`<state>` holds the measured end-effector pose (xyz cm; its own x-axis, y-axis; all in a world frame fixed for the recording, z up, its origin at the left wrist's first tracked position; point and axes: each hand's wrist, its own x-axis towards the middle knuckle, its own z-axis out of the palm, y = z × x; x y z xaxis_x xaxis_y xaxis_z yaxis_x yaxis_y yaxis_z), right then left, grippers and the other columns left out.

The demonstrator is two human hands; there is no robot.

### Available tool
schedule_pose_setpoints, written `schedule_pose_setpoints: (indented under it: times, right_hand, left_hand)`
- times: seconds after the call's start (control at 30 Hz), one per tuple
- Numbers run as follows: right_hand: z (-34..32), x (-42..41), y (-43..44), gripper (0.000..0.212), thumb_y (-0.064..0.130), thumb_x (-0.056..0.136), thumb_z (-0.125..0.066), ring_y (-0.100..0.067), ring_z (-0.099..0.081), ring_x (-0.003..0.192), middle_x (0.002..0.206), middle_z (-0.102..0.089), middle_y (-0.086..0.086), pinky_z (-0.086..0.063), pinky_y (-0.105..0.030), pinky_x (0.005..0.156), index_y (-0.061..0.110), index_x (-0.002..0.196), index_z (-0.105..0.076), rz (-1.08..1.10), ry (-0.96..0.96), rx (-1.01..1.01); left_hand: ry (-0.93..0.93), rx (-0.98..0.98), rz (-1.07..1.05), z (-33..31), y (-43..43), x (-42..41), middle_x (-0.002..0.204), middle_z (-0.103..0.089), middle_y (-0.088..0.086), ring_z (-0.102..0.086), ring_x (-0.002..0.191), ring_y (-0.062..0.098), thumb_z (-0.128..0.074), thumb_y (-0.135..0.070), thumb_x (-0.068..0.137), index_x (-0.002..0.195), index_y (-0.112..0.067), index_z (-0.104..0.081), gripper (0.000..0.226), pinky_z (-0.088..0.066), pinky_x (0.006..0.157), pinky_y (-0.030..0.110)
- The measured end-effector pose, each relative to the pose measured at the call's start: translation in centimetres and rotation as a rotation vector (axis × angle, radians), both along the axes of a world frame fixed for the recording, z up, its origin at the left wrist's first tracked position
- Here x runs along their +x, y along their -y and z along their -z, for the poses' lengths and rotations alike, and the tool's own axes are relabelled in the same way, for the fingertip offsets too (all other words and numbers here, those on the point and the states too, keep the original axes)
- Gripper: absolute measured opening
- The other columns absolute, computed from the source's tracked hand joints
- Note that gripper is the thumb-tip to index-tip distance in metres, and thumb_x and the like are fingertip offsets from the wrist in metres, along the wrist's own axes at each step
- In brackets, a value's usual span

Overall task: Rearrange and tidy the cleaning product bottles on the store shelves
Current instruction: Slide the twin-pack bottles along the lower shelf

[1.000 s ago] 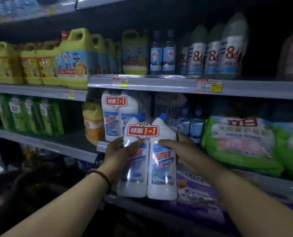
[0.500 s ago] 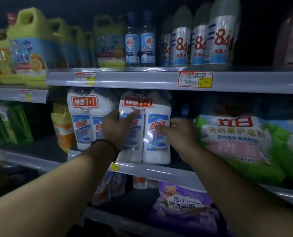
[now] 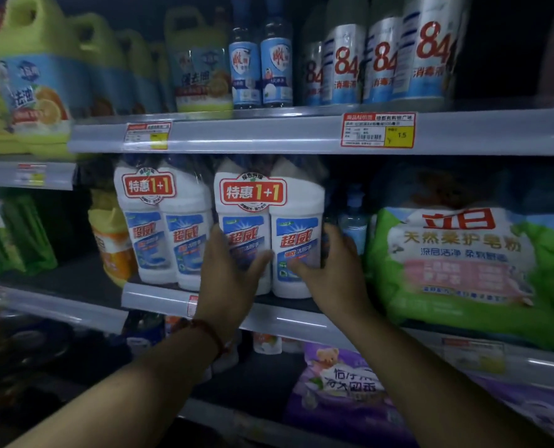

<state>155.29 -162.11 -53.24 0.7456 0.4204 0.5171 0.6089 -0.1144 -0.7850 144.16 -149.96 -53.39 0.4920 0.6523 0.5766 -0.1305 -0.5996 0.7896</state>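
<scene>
left grip (image 3: 230, 276), right grip (image 3: 330, 270) curled on sides of twin-pack toilet cleaner (image 3: 269, 218), upright on middle shelf (image 3: 285, 321) front. second twin-pack (image 3: 162, 227) just left, green soap powder bag (image 3: 456, 260) near right, small blue bottle (image 3: 353, 221) behind right grip.

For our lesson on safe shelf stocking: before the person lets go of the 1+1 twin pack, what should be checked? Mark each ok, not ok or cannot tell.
1. The twin pack stands on the middle shelf, behind its lip: ok.
2. Pack upright: ok.
3. Label facing front: ok.
4. Grip: left hand and right hand hold its two sides: ok.
5. Apart from the green detergent bag: ok.
6. Room behind the pack: cannot tell, hidden.
</scene>
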Motion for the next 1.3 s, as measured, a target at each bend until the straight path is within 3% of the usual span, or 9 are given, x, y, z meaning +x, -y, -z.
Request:
schedule_pose_setpoints:
  times: [0.2, 0.3, 0.47, 0.73, 0.8, 0.9, 1.0, 1.2, 1.3]
  right_hand:
    - [1.0, -1.2, -0.4, 0.064, 0.041, 0.072, -0.087, -0.026, -0.062, 0.103, 0.118, -0.056, -0.007, -0.056, -0.041, 0.080, 0.012, 0.115, -0.049, 0.174, 0.078, -0.138]
    - [0.8, -2.6, -1.2, 0.062, 0.046, 0.081, -0.079, -0.029, -0.064, 0.106, 0.121, -0.058, -0.009, -0.056, -0.039, 0.078, 0.011, 0.120, -0.045, 0.266, 0.164, -0.232]
    - [1.1, -3.2, -2.7, 0.050, 0.041, 0.098, -0.059, -0.032, -0.067, 0.109, 0.128, -0.062, -0.013, -0.057, -0.043, 0.086, 0.011, 0.132, -0.039, 0.199, 0.144, -0.306]
    - [0.6, 0.0, -3.9, 0.046, 0.043, 0.095, -0.066, -0.030, -0.068, 0.104, 0.116, -0.069, -0.017, -0.055, -0.034, 0.080, 0.004, 0.119, -0.058, 0.198, 0.161, -0.343]
    - [0.2, 0.8, -3.7, 0.046, 0.046, 0.092, -0.069, -0.028, -0.069, 0.098, 0.110, -0.071, -0.015, -0.049, -0.028, 0.073, 0.005, 0.114, -0.067, 0.185, 0.197, -0.364]
    - [-0.2, 2.1, -2.9, 0.040, 0.047, 0.089, -0.071, -0.023, -0.069, 0.082, 0.092, -0.073, -0.012, -0.051, -0.029, 0.068, 0.008, 0.097, -0.071, 0.107, 0.264, -0.378]
    - [0.1, 3.1, -0.4, 0.035, 0.040, 0.094, -0.068, -0.007, -0.064, 0.051, 0.060, -0.066, -0.001, -0.054, -0.030, 0.055, 0.013, 0.075, -0.056, 0.077, 0.299, -0.277]
    - [1.2, 3.3, 1.5, 0.022, 0.033, 0.100, -0.060, -0.003, -0.064, 0.044, 0.061, -0.066, 0.004, -0.055, -0.028, 0.047, 0.012, 0.093, -0.062, 0.161, 0.212, -0.158]
    - [1.7, 3.5, 1.2, 0.017, 0.035, 0.100, -0.056, -0.013, -0.068, 0.049, 0.069, -0.071, -0.002, -0.058, -0.036, 0.048, 0.018, 0.102, -0.057, 0.239, 0.189, -0.113]
  left_hand:
    - [-0.268, 0.121, -0.227, 2.5, 0.7, -0.5, 0.133, -0.038, 0.008, -0.055, 0.109, 0.020, -0.071, -0.013, 0.091, 0.133, -0.011, -0.050, 0.048, -0.045, 0.093, 0.013]
    - [-0.331, 0.173, -0.074, 3.4, 0.9, 0.5, 0.135, -0.047, 0.008, -0.058, 0.116, 0.020, -0.067, -0.016, 0.092, 0.140, -0.010, -0.050, 0.051, -0.045, 0.092, 0.010]
    - [-0.444, 0.171, 0.008, 2.0, -0.8, 2.3, 0.117, -0.064, 0.005, -0.063, 0.110, 0.022, -0.067, -0.024, 0.087, 0.107, -0.015, -0.050, 0.028, -0.054, 0.093, 0.033]
    - [-0.585, 0.289, -0.025, 1.7, -3.5, 3.8, 0.104, -0.072, 0.001, -0.069, 0.095, 0.015, -0.075, -0.034, 0.088, 0.104, -0.014, -0.071, 0.026, -0.057, 0.091, 0.033]
    - [-0.547, 0.332, -0.060, 2.3, -3.6, 3.9, 0.093, -0.069, -0.001, -0.065, 0.086, 0.014, -0.076, -0.038, 0.087, 0.088, -0.016, -0.073, 0.023, -0.054, 0.084, 0.030]
    - [-0.456, 0.300, -0.095, 2.9, -4.1, 4.0, 0.089, -0.067, -0.003, -0.063, 0.083, 0.013, -0.083, -0.041, 0.079, 0.088, -0.015, -0.072, 0.030, -0.050, 0.077, 0.026]
    - [-0.450, 0.264, -0.095, 2.9, -4.3, 4.2, 0.090, -0.065, -0.005, -0.062, 0.085, 0.012, -0.088, -0.039, 0.075, 0.088, -0.020, -0.064, 0.033, -0.049, 0.077, 0.026]
    - [-0.356, 0.280, -0.051, 3.3, -3.8, 3.7, 0.091, -0.068, 0.002, -0.066, 0.084, 0.019, -0.077, -0.011, 0.084, 0.088, -0.019, -0.060, 0.020, -0.057, 0.082, 0.042]
    - [-0.233, 0.345, 0.013, 3.2, -1.5, 3.1, 0.093, -0.064, -0.001, -0.063, 0.084, 0.013, -0.067, -0.002, 0.088, 0.094, -0.019, -0.060, 0.020, -0.056, 0.079, 0.032]
